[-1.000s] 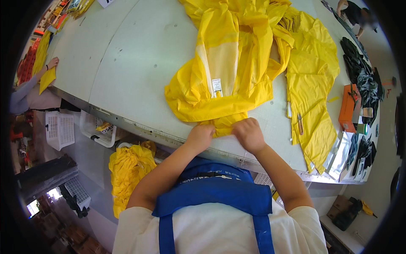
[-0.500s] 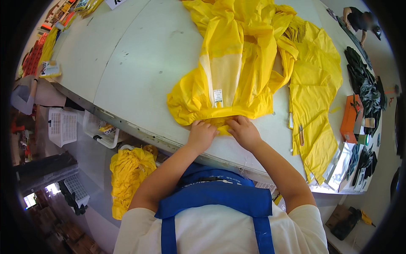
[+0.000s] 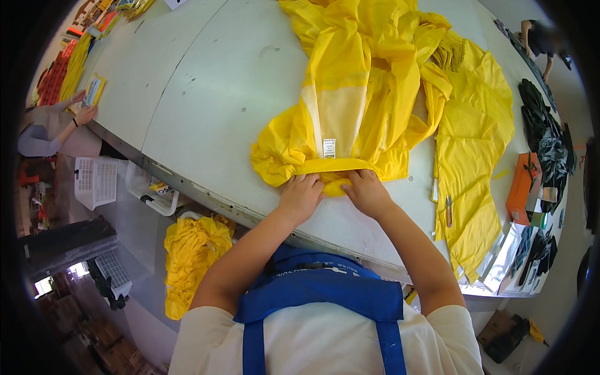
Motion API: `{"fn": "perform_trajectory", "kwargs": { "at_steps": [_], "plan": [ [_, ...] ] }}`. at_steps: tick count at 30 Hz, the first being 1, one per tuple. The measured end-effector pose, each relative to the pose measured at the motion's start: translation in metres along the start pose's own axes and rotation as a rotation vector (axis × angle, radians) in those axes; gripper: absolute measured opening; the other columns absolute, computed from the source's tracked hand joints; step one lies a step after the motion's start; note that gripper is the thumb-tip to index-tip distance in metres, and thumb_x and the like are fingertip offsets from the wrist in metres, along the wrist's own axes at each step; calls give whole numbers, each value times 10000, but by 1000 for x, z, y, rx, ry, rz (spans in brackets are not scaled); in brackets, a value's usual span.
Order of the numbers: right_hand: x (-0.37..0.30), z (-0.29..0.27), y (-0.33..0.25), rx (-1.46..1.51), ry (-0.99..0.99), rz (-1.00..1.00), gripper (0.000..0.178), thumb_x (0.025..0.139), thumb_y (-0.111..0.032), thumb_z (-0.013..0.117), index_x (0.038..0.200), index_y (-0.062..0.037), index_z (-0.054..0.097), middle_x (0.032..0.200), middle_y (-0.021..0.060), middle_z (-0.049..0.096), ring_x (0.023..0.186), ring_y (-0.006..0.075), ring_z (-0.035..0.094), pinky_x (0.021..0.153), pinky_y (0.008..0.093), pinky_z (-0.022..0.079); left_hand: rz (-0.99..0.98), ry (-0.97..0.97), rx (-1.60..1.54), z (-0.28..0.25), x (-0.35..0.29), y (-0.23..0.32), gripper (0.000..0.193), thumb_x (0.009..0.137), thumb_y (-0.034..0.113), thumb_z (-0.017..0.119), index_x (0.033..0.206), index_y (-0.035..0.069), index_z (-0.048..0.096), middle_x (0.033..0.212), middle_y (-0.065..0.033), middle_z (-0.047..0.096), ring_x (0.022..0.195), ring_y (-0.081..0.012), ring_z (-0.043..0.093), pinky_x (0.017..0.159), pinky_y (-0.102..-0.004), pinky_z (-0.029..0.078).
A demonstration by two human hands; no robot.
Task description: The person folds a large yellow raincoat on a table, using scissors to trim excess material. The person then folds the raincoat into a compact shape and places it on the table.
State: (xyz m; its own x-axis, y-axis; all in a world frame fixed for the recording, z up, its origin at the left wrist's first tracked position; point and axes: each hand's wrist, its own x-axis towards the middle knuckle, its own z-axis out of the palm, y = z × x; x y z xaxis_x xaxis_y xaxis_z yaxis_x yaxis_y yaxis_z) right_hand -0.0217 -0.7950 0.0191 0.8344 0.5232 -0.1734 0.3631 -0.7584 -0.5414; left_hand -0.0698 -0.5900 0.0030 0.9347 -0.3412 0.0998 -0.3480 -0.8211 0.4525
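Note:
A yellow raincoat [image 3: 356, 106] lies bunched on the pale grey table [image 3: 212, 106], with a mesh lining and a small white label near its lower hem. My left hand [image 3: 301, 195] and my right hand [image 3: 367, 192] sit side by side at the near edge, both pinching the rolled yellow hem between them. A second yellow garment [image 3: 469, 156] is spread flat to the right of it.
Another person [image 3: 53, 128] works at the table's far left. An orange box [image 3: 520, 187] and dark items lie at the right edge. Scissors [image 3: 449, 209] rest beside the flat garment. A heap of yellow fabric [image 3: 190, 256] and white baskets [image 3: 94, 181] sit below the table.
My hands stay on the hem and have shifted slightly on it. The person at the far left has come back into view.

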Motion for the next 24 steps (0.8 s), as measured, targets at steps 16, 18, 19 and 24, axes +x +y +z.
{"fn": "perform_trajectory", "kwargs": {
  "at_steps": [16,18,19,24],
  "plan": [
    [27,-15,-8,-402,-98,110,281,845,-276,609,1055,-90,602,885,71,635,993,255,570,852,406,431,-41,130,14,-15,25,-5,171,847,151,593,955,23,555,932,-146,614,929,-337,578,750,-436,486],
    [23,-13,-13,-398,-17,108,318,835,-277,624,1081,-83,574,966,83,625,986,265,574,827,409,443,-37,96,39,-14,26,-15,138,850,145,583,914,24,568,929,-143,613,929,-334,580,751,-434,486],
    [18,-12,-12,-405,91,61,338,829,-278,633,1091,-79,559,1006,88,615,979,268,576,812,413,449,-44,32,29,-15,27,-21,129,849,141,578,903,23,574,926,-145,612,928,-334,581,754,-431,486],
    [1,-27,-19,-446,141,-23,378,804,-267,663,1093,-65,525,1077,86,568,958,269,575,719,395,502,-138,-133,5,-28,35,-29,143,830,114,574,938,21,557,914,-159,606,907,-340,587,757,-428,487]
  ]
}}
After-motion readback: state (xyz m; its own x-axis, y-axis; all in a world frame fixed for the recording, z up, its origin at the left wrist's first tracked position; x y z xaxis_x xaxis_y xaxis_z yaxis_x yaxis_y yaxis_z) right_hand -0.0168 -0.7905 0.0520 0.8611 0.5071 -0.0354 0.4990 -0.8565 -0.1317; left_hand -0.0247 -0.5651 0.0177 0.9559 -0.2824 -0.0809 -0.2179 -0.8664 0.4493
